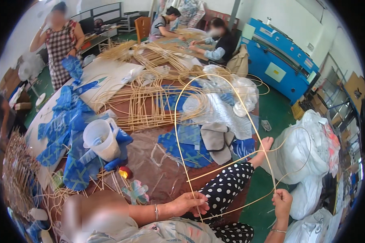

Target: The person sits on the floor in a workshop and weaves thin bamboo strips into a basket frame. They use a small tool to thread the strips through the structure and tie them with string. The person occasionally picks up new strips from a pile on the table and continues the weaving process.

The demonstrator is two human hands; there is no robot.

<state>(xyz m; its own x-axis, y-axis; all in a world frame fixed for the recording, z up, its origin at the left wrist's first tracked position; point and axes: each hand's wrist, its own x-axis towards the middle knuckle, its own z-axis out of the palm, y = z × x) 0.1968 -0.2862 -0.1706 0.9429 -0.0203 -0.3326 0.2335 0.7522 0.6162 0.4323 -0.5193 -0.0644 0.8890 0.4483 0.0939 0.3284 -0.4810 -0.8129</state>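
A pale cane (pixel 247 107), bent into a tall arch, stands up in front of me. My left hand (pixel 192 203) pinches its left leg near the lower end, fingers closed round it. At the other side, my right hand (pixel 282 201) grips the right leg in a closed pinch. Another thin length of cane (pixel 227 165) crosses the arch and curls out in a loop to the right; whether it is joined to the arch I cannot tell. Both wrists carry a bracelet. Behind the arch's lower part lies a polka-dot trouser leg (pixel 223 180) with a bare foot (pixel 265 146).
The large table holds bundles of canes (pixel 150 107), blue patterned fabric (pixel 63 121), a white plastic jug (pixel 101 139) and a grey cloth (pixel 217 139). White sacks (pixel 300 150) stand at right, near a blue machine (pixel 275 56). Two people sit at the far end; another stands far left.
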